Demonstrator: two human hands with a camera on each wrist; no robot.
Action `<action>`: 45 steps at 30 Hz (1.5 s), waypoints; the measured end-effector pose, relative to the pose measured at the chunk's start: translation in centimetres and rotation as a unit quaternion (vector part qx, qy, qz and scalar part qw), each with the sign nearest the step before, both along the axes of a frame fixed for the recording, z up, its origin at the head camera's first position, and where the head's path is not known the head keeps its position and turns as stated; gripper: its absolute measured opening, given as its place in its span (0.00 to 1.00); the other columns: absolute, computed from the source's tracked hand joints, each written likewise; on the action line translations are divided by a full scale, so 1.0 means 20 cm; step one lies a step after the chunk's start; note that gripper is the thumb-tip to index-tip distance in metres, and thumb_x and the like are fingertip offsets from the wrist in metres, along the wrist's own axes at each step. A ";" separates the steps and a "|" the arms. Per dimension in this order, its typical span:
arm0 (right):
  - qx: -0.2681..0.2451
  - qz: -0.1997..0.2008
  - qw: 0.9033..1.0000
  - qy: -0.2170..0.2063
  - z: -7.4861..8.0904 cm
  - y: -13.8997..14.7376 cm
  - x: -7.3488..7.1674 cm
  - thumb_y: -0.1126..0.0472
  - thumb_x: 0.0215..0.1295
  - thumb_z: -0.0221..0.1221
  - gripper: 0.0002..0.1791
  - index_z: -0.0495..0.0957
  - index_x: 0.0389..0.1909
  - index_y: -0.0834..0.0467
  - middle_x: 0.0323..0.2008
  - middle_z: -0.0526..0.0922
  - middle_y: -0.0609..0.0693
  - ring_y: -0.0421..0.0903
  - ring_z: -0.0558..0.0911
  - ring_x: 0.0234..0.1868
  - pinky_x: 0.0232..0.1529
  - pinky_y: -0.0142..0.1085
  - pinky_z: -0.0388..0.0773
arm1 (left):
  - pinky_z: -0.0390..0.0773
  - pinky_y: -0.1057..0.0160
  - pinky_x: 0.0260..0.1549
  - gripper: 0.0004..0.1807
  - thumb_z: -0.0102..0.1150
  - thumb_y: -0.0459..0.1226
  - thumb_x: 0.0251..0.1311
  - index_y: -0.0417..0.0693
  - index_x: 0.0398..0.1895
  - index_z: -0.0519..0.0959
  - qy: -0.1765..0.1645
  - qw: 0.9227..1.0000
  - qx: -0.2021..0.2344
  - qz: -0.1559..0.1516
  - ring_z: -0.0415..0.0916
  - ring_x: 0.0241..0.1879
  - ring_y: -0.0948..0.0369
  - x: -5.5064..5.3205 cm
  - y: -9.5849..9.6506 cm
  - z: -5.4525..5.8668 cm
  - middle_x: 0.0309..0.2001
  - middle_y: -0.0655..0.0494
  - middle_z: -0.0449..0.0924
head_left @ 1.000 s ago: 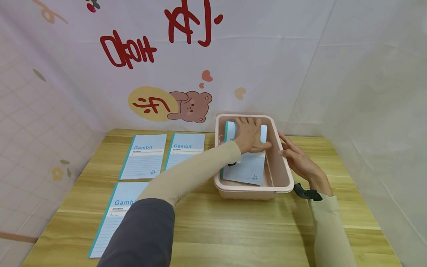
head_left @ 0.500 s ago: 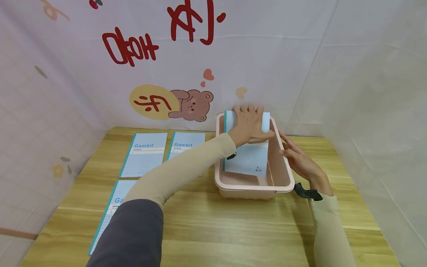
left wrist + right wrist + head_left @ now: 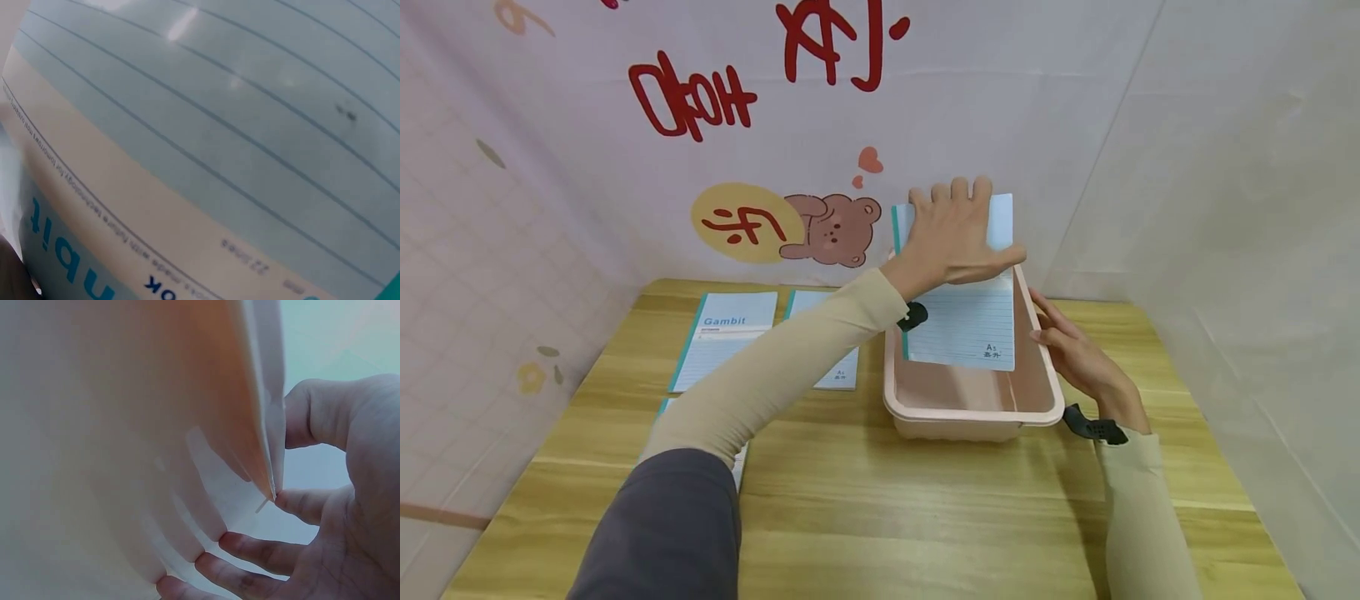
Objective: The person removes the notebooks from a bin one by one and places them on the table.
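Note:
In the head view, a light blue notebook (image 3: 958, 321) with a teal spine hangs tilted above the pale pink plastic bin (image 3: 970, 414). My left hand (image 3: 951, 237) lies across its upper part and grips it, fingertips over the top edge and thumb out at the right side. The notebook's lined cover (image 3: 206, 119) fills the left wrist view. My right hand (image 3: 1086, 362) touches the outside of the bin's right wall. In the right wrist view, straight fingers (image 3: 250, 553) press their tips to that wall, with the thumb against the rim.
Two more notebooks, one at the left (image 3: 722, 337) and one beside it (image 3: 842, 367), lie on the wooden table (image 3: 940, 508). Another notebook (image 3: 741, 467) is mostly hidden under my left arm. A printed cloth wall (image 3: 1022, 125) stands close behind the bin.
My left hand has raised the notebook up from inside the bin and toward the back wall. The right hand and the bin have stayed about where they were.

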State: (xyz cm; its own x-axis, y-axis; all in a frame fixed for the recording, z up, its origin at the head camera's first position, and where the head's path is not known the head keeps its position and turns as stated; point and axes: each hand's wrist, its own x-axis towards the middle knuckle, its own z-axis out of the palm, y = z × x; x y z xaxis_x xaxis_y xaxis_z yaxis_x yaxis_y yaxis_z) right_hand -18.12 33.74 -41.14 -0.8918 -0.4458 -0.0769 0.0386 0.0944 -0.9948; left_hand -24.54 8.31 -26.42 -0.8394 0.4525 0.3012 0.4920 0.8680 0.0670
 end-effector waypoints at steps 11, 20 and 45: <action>-0.019 0.000 1.000 -0.001 0.01 -0.02 -0.01 0.66 0.79 0.43 0.40 0.36 0.84 0.44 0.78 0.45 0.67 0.40 0.75 0.63 0.55 0.33 0.80 | 0.64 0.45 0.53 0.41 0.43 0.68 0.58 0.53 0.66 0.60 -0.023 0.998 0.050 0.019 0.69 0.45 0.56 0.08 -0.24 0.22 0.49 0.56 0.71; -0.045 0.008 0.999 0.002 -0.01 -0.01 0.01 0.68 0.79 0.43 0.40 0.36 0.84 0.47 0.75 0.56 0.61 0.43 0.78 0.63 0.55 0.34 0.81 | 0.61 0.47 0.51 0.41 0.45 0.69 0.58 0.51 0.63 0.62 -0.035 0.996 0.072 0.038 0.69 0.46 0.53 0.11 -0.49 0.25 0.48 0.52 0.71; -0.048 0.024 0.999 0.005 -0.01 0.01 0.01 0.66 0.81 0.41 0.39 0.34 0.84 0.45 0.77 0.50 0.61 0.43 0.75 0.66 0.57 0.35 0.80 | 0.63 0.31 0.56 0.38 0.54 0.66 0.55 0.45 0.54 0.66 -0.144 0.989 0.003 0.036 0.74 0.49 0.46 0.26 -0.98 -0.19 0.48 0.46 0.76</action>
